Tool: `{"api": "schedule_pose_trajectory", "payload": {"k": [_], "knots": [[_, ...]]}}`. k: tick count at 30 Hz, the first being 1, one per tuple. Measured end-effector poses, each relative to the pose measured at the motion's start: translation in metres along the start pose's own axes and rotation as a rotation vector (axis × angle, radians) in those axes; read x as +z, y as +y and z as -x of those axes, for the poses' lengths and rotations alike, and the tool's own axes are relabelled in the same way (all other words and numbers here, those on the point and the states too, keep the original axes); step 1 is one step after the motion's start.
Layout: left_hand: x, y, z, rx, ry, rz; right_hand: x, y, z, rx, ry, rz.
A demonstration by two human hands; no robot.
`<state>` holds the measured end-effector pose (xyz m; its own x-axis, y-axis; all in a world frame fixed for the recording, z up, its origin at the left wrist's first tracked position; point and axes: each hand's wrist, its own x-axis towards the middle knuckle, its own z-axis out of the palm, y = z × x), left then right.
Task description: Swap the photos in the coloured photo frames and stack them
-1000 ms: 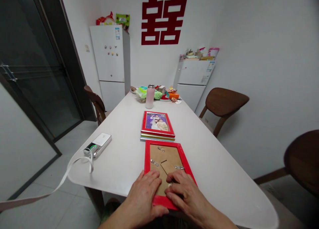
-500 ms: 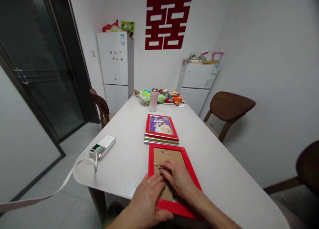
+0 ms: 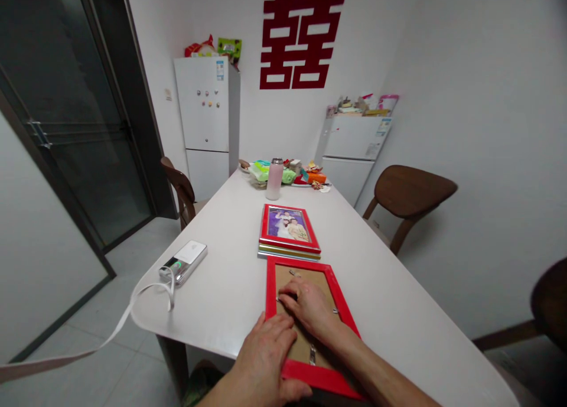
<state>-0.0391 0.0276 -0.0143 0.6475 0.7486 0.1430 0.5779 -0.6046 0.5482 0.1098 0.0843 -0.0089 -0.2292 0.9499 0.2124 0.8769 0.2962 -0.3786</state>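
A red picture frame (image 3: pixel 319 378) lies face down on the table, showing its brown backing board (image 3: pixel 303 343) and metal clips. My left hand (image 3: pixel 264 355) grasps the frame's lower left edge. My right hand (image 3: pixel 308 305) lies on the backing, its fingertips at the left metal clip (image 3: pixel 279 299). Whether those fingers pinch the clip is hard to see. Another clip (image 3: pixel 312 355) shows near the lower rail, between my hands. Just beyond the frame is a stack of frames (image 3: pixel 289 248), topped by a red frame holding a photo (image 3: pixel 287 225).
A power bank (image 3: pixel 183 261) with a white strap (image 3: pixel 133 315) lies at the table's left side. A pink bottle (image 3: pixel 274 179) and food packets (image 3: pixel 270 172) stand at the far end. Chairs flank the table, with white refrigerators (image 3: pixel 208 120) behind it.
My right hand has moved up the backing from the lower rail to the left clip, uncovering a lower clip. My left hand has shifted slightly, and the view has tilted a little.
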Motion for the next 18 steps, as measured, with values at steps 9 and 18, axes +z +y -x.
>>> {"api": "schedule_pose_trajectory", "payload": {"k": [9, 18], "knots": [[0.002, 0.000, 0.003, -0.018, -0.018, -0.051, 0.003, 0.040, -0.033, 0.315, 0.127, 0.069], [0.018, 0.004, -0.008, 0.035, -0.025, -0.187, -0.005, 0.035, -0.034, 0.343, 0.203, -0.192]]}}
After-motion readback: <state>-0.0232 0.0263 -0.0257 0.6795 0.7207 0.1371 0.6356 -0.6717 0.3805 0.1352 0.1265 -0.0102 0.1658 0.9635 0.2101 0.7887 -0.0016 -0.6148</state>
